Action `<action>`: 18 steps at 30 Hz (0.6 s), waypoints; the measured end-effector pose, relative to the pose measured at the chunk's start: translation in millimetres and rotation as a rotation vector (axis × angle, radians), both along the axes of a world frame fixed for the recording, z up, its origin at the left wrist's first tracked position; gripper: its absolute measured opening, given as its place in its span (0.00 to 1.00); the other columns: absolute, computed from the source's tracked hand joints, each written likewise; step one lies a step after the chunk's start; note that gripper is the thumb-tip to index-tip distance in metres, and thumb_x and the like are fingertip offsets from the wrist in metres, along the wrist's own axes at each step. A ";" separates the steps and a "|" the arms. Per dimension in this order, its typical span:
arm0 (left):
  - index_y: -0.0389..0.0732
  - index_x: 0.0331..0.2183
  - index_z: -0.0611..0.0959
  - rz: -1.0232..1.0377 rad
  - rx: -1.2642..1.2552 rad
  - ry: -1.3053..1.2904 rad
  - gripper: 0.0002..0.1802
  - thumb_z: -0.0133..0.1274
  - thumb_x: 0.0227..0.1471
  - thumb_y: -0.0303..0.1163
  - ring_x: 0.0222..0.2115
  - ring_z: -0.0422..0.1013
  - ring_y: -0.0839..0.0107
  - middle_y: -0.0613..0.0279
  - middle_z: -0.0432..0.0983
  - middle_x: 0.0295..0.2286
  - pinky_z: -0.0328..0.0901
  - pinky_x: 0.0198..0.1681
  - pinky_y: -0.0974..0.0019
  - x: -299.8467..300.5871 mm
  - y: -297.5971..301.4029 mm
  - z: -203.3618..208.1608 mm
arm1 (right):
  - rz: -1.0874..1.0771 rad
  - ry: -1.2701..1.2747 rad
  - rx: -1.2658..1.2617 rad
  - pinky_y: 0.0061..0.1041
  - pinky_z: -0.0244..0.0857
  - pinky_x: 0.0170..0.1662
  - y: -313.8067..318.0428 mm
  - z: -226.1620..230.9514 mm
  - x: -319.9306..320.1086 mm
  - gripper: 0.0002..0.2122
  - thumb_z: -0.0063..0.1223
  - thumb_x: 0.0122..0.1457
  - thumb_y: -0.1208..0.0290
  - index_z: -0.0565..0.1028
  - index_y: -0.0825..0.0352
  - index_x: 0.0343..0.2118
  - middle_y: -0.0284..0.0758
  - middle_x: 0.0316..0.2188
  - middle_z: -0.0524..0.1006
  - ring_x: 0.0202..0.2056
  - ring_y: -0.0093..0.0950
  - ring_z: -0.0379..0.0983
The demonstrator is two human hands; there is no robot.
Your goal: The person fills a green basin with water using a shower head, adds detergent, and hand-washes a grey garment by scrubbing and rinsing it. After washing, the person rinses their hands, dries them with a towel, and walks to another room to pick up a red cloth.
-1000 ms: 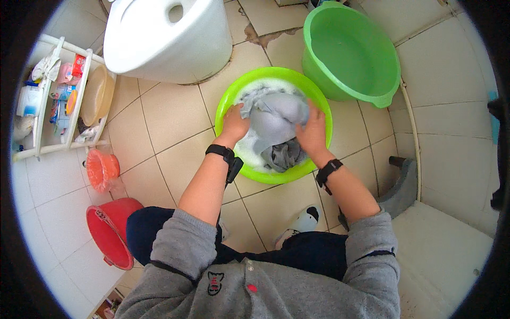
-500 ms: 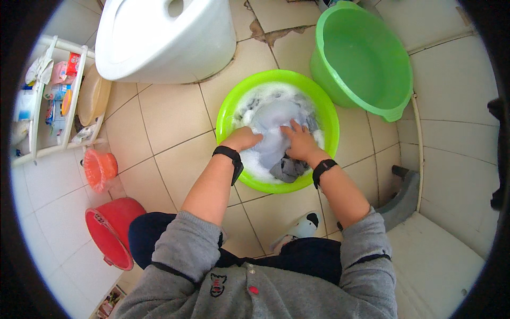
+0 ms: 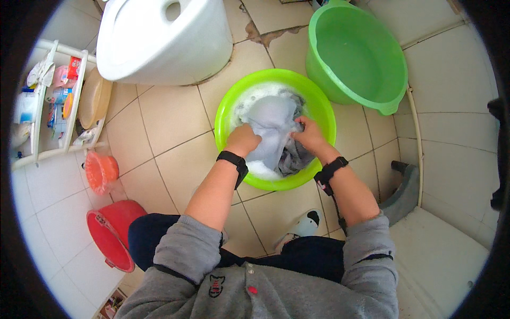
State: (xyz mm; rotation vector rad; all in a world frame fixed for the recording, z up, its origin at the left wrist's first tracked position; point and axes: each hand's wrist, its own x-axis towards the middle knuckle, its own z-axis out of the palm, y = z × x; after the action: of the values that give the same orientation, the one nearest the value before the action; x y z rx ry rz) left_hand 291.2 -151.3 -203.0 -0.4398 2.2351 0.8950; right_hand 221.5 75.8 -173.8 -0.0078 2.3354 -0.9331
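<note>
A wet, pale grey garment (image 3: 270, 118) lies in a lime-green basin (image 3: 223, 109) of white suds. A darker grey bunch of cloth (image 3: 295, 156) shows at its right side, next to my right hand. My left hand (image 3: 244, 140) is closed on the left part of the pale garment, its thumb pointing inward. On the other side my right hand (image 3: 311, 134) is closed too, gripping the garment's right edge between thumb and fingers. Black bands circle both my wrists.
A deep green tub (image 3: 356, 53) stands at the far right, a white toilet (image 3: 159, 48) at the far left. Along the left are a white shelf rack (image 3: 81, 80), an orange bin (image 3: 101, 172) and a red bucket (image 3: 114, 231). A grey curved object (image 3: 401, 191) sits at right.
My right hand has shifted right, and its spread fingers have closed on the cloth. More dark grey cloth shows at the right, and the pale garment looks flatter and more stretched between my hands.
</note>
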 end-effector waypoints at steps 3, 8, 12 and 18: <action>0.28 0.37 0.81 -0.066 0.005 -0.109 0.24 0.60 0.48 0.42 0.41 0.77 0.49 0.36 0.79 0.36 0.71 0.46 0.52 -0.7 -10.4 10.8 | 0.084 0.118 -0.134 0.34 0.69 0.46 -0.7 39.3 -12.7 0.17 0.63 0.47 0.73 0.76 0.68 0.42 0.44 0.37 0.80 0.41 0.39 0.77; 0.30 0.48 0.75 -0.116 0.023 -0.202 0.34 0.65 0.45 0.42 0.45 0.75 0.52 0.35 0.74 0.46 0.70 0.47 0.54 -4.3 -4.7 40.3 | 0.140 0.263 -0.001 0.33 0.67 0.50 -8.7 66.6 -18.1 0.20 0.62 0.48 0.74 0.74 0.65 0.46 0.42 0.42 0.77 0.44 0.37 0.74; 0.47 0.62 0.65 -0.305 -0.403 0.262 0.48 0.68 0.41 0.43 0.60 0.60 0.48 0.46 0.57 0.62 0.57 0.59 0.39 -6.0 27.1 56.6 | 0.412 0.361 0.458 0.48 0.61 0.58 -10.9 60.8 18.1 0.33 0.68 0.45 0.65 0.68 0.60 0.57 0.45 0.58 0.67 0.57 0.46 0.65; 0.64 0.67 0.53 -0.665 -0.348 0.272 0.67 0.74 0.29 0.52 0.69 0.33 0.45 0.51 0.33 0.69 0.40 0.62 0.24 -13.4 36.4 44.4 | 0.703 0.252 0.777 0.69 0.44 0.61 -18.4 38.4 53.5 0.57 0.75 0.35 0.49 0.51 0.50 0.69 0.43 0.71 0.43 0.69 0.52 0.41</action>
State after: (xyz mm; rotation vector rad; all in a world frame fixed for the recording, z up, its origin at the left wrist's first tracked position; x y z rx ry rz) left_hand 277.8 -115.0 -158.5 0.2956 2.5424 0.2232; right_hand 275.1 57.4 -135.4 -0.6075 2.4825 0.3419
